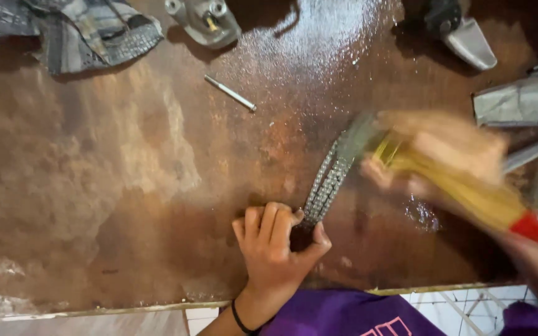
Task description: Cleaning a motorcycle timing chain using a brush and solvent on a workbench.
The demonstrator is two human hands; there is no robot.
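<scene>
Down at the near edge of the bench (94, 205), the left hand (275, 246) is clenched on the lower end of a chain (328, 180), which runs up and right from between thumb and knuckles across the wet wood. The right hand (443, 155), blurred, grips a yellow brush (468, 186) with a red end, touching the chain's far end. Left of the hands lies broad bare bench; a pin (230, 93), rag (94, 31) and metal parts (205, 22) sit along the far edge.
</scene>
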